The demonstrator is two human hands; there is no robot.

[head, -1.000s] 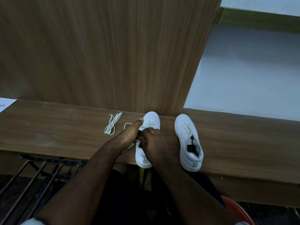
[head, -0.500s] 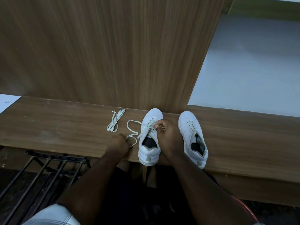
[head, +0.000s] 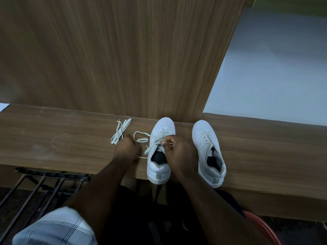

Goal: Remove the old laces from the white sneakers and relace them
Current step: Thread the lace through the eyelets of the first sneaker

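Two white sneakers stand toes-away on a wooden bench [head: 62, 142]. The left sneaker [head: 160, 156] has a white lace [head: 141, 137] partly threaded, its loose end looping onto the bench on the left. My left hand [head: 126, 147] lies on the bench beside that shoe and grips the loose lace. My right hand [head: 178, 149] rests over the shoe's right side and pinches the lace at the eyelets. The right sneaker [head: 209, 152] stands alone, with no lace visible in it. A folded spare lace [head: 120, 130] lies further left.
A tall wooden panel [head: 123, 59] rises right behind the bench, touching the left sneaker's toe. A black metal rack [head: 46, 181] sits below the bench at left. A red round rim [head: 261, 225] shows at bottom right. A paper corner [head: 3, 106] lies far left.
My left hand has left the shoe and moved left along the bench, drawing the lace out sideways. My right hand stays on the eyelets. The camera has tilted slightly.
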